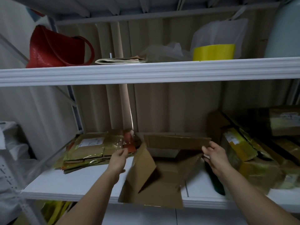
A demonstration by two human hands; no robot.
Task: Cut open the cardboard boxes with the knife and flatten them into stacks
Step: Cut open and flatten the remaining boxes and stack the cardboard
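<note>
While gripping the right end of the far flap, right hand (pixel 215 157) pinched on the open cardboard box (pixel 154 176), thumb on the near face and fingers curled behind. Box sitting at the front edge of the lower shelf (pixel 73 182), near its middle, bottom panel overhanging that edge, left flap tilted up and inward. Left hand (pixel 119 159) raised just left of the box, fingers loosely bent, touching or nearly touching the red piece at the right edge of the flattened stack (pixel 87 151); cannot tell whether anything is held. Flattened stack of cardboard with gold tape lying toward the shelf's back left corner. More taped boxes (pixel 253 151) piled at the right end of the same shelf. Dark green object (pixel 214 179) lying on the shelf just right of the box, below the right hand; too dim to identify. On the upper shelf (pixel 146 70): red bag (pixel 55 47) at the left end, folded paper (pixel 120 60) near the middle, yellow tape roll (pixel 214 51) toward the right.
</note>
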